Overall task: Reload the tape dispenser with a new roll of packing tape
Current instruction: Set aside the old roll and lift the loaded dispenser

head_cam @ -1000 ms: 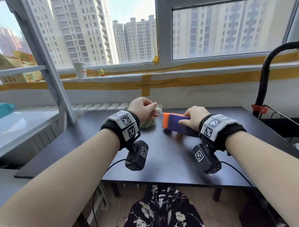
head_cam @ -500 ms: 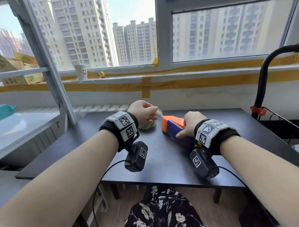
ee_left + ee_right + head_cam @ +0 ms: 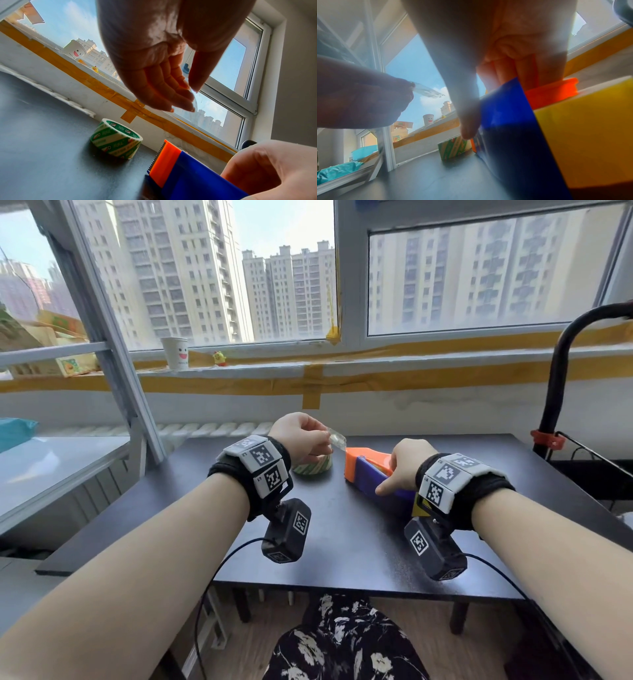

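Observation:
A green-and-white tape roll (image 3: 313, 468) lies flat on the dark table (image 3: 342, 535), also seen in the left wrist view as the tape roll (image 3: 116, 138). Above it my left hand (image 3: 327, 436) pinches a short clear strip of tape (image 3: 337, 437) between thumb and fingers (image 3: 181, 102); the strip (image 3: 428, 91) ends free in the air. To the right lies the blue tape dispenser (image 3: 371, 479) with its orange toothed end (image 3: 164, 158) toward the roll. My right hand (image 3: 394, 474) grips the dispenser (image 3: 505, 121) from above, thumb on its near side.
A white paper cup (image 3: 175, 352) and a small yellow toy (image 3: 219, 358) stand on the window sill beyond the table. A black curved pole (image 3: 561, 392) with a red clamp rises at the table's right rear. A window frame post (image 3: 113, 337) leans at the left.
My right hand has slid back along the dispenser toward me and turned it, so the orange end points away. The left hand keeps its pinch on the clear strip above the roll.

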Tool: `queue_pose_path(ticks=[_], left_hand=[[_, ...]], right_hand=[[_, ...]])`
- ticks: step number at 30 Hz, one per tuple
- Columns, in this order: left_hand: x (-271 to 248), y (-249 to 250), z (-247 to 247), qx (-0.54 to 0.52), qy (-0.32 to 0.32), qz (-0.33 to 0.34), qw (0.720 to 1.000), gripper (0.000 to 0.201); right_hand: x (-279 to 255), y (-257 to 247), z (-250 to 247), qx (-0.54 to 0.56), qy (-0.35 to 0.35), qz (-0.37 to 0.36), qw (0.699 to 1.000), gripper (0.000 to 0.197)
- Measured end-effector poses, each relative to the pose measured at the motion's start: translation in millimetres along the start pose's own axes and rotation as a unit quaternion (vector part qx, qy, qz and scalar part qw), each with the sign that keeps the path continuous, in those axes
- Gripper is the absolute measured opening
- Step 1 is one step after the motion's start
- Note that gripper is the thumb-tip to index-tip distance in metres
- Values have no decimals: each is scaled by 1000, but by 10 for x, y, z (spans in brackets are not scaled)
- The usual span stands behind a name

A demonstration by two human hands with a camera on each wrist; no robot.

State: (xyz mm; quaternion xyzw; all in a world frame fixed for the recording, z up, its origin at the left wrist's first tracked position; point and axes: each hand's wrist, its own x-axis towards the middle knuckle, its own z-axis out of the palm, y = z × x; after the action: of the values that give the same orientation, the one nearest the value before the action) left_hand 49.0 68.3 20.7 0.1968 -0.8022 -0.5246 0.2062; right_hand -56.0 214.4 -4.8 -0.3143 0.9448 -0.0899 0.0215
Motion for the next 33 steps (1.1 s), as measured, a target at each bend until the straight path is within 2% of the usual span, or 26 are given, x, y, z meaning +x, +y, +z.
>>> queue_pose_path(ticks=[3,6,12,17,20,22,26,28,31,33], left_hand=[[-18,10,-16,6,-5,-2,1000,18],[-17,9,-41,10,-3,-1,1000,18],[18,-20,-120,-1,7,-10,1000,16],[44,-71,-231,5,-1,-5,1000,15],[104,-153,-306,19,-1,-5,1000,15],[167,-222,-355,26,4,-14,1000,15],[314,-396,-423,55,25,-34,998,17],[397,-483,-442,75,31,-44,996,18],[539,-565,-447,110,27,-63,992,20],[643,-595,-437,145,16,-76,986,21]], right_hand=[[-17,-20,-27,-2,8,1,1000,43],[-40,-65,-73,19,31,3,999,49],[-29,-233,-189,127,106,-59,984,42],[50,-486,-160,231,77,-107,964,47],[158,-622,-102,240,86,-121,959,33],[244,-700,-50,246,99,-113,958,20],[397,-841,35,265,102,-85,955,13],[483,-908,86,255,103,-69,959,3],[620,-1006,151,248,96,-40,963,23],[687,-1061,167,226,83,-33,970,15]])
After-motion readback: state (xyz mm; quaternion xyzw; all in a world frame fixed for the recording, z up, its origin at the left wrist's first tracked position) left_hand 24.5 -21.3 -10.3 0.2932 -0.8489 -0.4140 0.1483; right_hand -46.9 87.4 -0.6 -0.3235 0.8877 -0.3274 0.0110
